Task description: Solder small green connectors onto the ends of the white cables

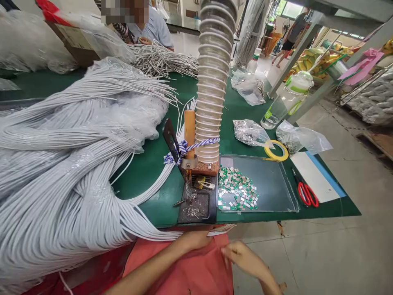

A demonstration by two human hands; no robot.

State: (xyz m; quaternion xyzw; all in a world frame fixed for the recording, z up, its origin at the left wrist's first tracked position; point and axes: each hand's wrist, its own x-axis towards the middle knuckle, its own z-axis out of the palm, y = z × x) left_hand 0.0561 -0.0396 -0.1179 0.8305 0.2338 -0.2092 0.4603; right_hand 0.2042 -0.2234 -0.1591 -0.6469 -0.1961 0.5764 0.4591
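My left hand (198,240) is at the table's front edge, over my red clothing, closed around the end of a bundle of white cables (153,231). The cable tips stick out past it to the right. Just to the right, my right hand (241,256) hangs with curled fingers, blurred; whether anything is in them I cannot make out. Above the hands stands a soldering iron with an orange handle (189,131), tip down over a black tray (211,213). Beside it, small green circuit boards (236,186) lie in a clear tray (276,196).
A ribbed clear duct (211,82) rises behind the iron. Large cable piles (76,176) cover the left. Red scissors (307,194), yellow tape (276,150), plastic bags (251,133) and a bottle (285,100) are on the right. A person (156,28) sits across the table.
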